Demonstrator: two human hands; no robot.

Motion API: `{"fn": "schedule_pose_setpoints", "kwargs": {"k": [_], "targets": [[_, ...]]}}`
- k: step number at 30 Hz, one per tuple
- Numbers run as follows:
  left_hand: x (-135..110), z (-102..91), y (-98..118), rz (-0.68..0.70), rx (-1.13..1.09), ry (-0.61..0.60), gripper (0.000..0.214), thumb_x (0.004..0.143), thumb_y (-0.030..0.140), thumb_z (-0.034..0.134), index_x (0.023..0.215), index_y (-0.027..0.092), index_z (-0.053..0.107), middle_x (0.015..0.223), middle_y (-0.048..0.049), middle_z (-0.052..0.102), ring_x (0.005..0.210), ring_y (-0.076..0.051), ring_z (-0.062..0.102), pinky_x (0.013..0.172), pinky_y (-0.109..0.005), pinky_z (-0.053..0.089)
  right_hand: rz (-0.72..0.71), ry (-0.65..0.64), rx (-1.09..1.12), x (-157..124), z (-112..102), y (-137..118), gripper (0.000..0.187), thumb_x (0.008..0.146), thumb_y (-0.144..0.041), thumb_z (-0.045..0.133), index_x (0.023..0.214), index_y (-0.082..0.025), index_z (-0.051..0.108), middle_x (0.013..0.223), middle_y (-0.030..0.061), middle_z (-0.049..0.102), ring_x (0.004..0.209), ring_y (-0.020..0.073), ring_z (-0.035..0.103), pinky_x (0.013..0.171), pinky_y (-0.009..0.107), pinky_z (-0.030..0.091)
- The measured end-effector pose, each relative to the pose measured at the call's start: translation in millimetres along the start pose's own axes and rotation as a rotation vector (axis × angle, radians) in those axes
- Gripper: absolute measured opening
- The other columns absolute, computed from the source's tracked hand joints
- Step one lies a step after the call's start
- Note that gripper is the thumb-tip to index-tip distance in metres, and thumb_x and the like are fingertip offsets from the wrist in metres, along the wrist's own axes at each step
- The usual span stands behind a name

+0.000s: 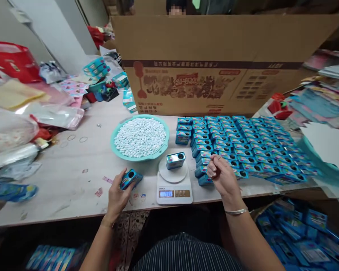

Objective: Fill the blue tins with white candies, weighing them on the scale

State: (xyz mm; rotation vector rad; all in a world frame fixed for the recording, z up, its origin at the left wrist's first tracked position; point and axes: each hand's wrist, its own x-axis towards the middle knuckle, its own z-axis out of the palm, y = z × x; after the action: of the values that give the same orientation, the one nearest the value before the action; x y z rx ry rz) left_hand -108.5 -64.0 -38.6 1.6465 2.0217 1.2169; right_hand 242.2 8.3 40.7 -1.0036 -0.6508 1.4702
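My left hand is wrapped round a blue tin with a dark round hole in its top, just over the table. A similar tin stands on the white round plate of a kitchen scale, whose display is lit. My right hand hovers over the near left edge of the rows of tins, its fingers curled closed; what they hold, if anything, is hidden. Behind the scale is a mint-green basin filled with small white candy-like pieces.
A large cardboard box walls off the back, with a person's head beyond it. Plastic bags crowd the left side. More tins lie in a box below the right table edge. Rubber bands lie left of the basin.
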Motion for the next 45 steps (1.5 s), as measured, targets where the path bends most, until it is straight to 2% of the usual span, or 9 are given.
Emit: {"fn": "schedule_pose_setpoints", "kwargs": {"k": [5,12,16,19,22,26,33,39,45], "targets": [[3,10.0,-5,0.067,0.008,-0.037,0.041,0.087,0.037,0.06,0.125,0.021,0.058,0.11,-0.0083,0.063,0.101,-0.022,0.063,0.092,-0.039,0.053,-0.143,-0.245,-0.392,19,43,-8,0.016,0.083,-0.036,0.063,0.092,-0.023,0.063,0.064,-0.0028,0.054,0.054,0.0118,0.046,0.052,0.026,0.037],[-9,8.0,8,0.055,0.127,0.152,0.079,0.08,0.049,0.069,0.144,0.016,0.038,0.133,-0.019,0.046,0.129,-0.035,0.043,0.106,-0.055,0.041,-0.643,-0.706,-1.339,108,168,14,0.03,0.095,-0.017,0.038,0.115,-0.013,0.06,0.103,0.0127,0.066,0.098,0.0265,0.054,0.09,0.044,0.041],[-31,8.3,29,-0.058,0.025,0.353,0.067,0.085,0.044,0.065,0.143,0.022,0.04,0.132,-0.0142,0.046,0.13,-0.031,0.044,0.105,-0.049,0.046,-0.729,-0.876,-1.582,141,208,52,0.053,0.095,-0.042,0.05,0.14,-0.017,0.043,0.143,0.0191,0.045,0.129,0.036,0.035,0.101,0.053,0.036],[-54,12.4,40,-0.114,-0.07,0.441,0.058,0.087,0.039,0.063,0.14,0.025,0.044,0.129,-0.0104,0.048,0.125,-0.027,0.05,0.105,-0.045,0.048,-0.703,-0.961,-1.68,151,212,73,0.064,0.09,-0.055,0.053,0.142,-0.021,0.04,0.144,0.0201,0.04,0.129,0.0398,0.034,0.097,0.056,0.038],[-72,17.9,44,-0.152,-0.122,0.404,0.055,0.088,0.037,0.062,0.139,0.026,0.045,0.131,-0.009,0.048,0.121,-0.026,0.055,0.107,-0.045,0.046,-0.622,-1.002,-1.547,157,209,84,0.038,0.094,-0.041,0.05,0.126,-0.02,0.052,0.13,0.0169,0.048,0.114,0.0334,0.047,0.091,0.047,0.041],[-78,23.7,48,-0.11,-0.149,0.29,0.048,0.089,0.034,0.061,0.135,0.027,0.049,0.129,-0.009,0.053,0.119,-0.026,0.056,0.103,-0.043,0.05,-0.302,-0.86,-1.06,169,215,89,0.003,0.087,-0.022,0.059,0.086,-0.02,0.057,0.1,0.0067,0.056,0.092,0.0228,0.051,0.085,0.036,0.04],[-57,42.4,64,-0.001,-0.235,0.145,0.038,0.09,0.03,0.058,0.127,0.024,0.054,0.123,-0.0103,0.061,0.112,-0.025,0.062,0.092,-0.043,0.057,-0.075,-0.719,-0.603,186,226,61,0.026,0.092,-0.038,0.045,0.071,-0.024,0.038,0.061,-0.006,0.033,0.05,0.0113,0.023,0.047,0.024,0.027],[-9,65.6,95,0.203,-0.277,0.024,0.048,0.088,0.031,0.063,0.133,0.02,0.049,0.125,-0.0134,0.062,0.116,-0.027,0.061,0.097,-0.046,0.053,0.016,-0.639,-0.186,163,168,5,0.03,0.084,-0.037,0.054,0.068,-0.025,0.032,0.058,-0.0074,0.028,0.048,0.0095,0.019,0.04,0.02,0.016],[56,97.7,133,0.427,-0.122,-0.202,0.051,0.08,0.032,0.073,0.126,0.019,0.057,0.12,-0.0125,0.065,0.114,-0.029,0.06,0.099,-0.047,0.049,0.189,-0.237,0.285,120,108,-9,0.021,0.082,-0.028,0.057,0.071,-0.022,0.041,0.054,-0.0077,0.036,0.041,0.0065,0.025,0.034,0.016,0.017]]}}
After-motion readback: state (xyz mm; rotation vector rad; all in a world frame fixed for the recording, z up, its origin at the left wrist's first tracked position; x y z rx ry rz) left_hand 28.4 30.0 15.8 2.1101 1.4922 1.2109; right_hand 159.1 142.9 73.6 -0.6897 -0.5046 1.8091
